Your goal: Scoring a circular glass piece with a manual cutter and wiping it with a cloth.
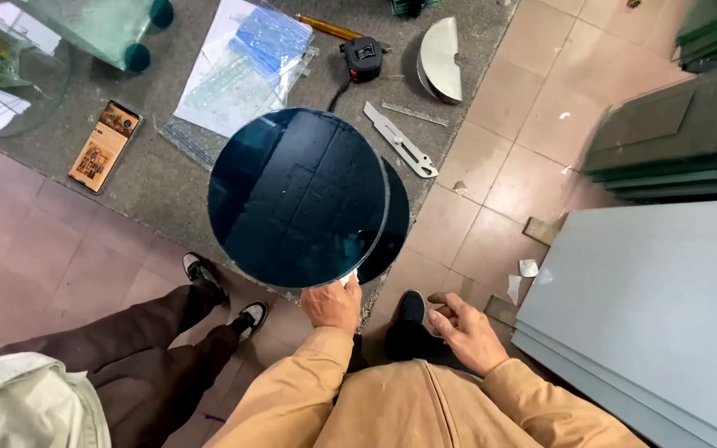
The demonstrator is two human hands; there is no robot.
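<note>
My left hand [333, 304] grips the lower edge of a round dark-blue glass disc [296, 195] and holds it up over the floor. A second dark disc [397, 222] peeks out behind it on the right side, slightly offset. Whether my hand grips that one too is hidden. My right hand [463, 329] hangs free below and to the right of the discs, fingers loosely spread, holding nothing, close to my black shoe [411, 309]. Both my sleeves are tan.
A grey mat [159, 178] carries a phone [104, 145], clear bags of glass pieces [246, 66], a tape measure [363, 58], a folding knife [400, 139] and a half-round metal piece [441, 60]. Another person's dark-trousered legs [151, 340] stand left. Glass sheets [674, 137] and a grey panel [657, 307] lie right.
</note>
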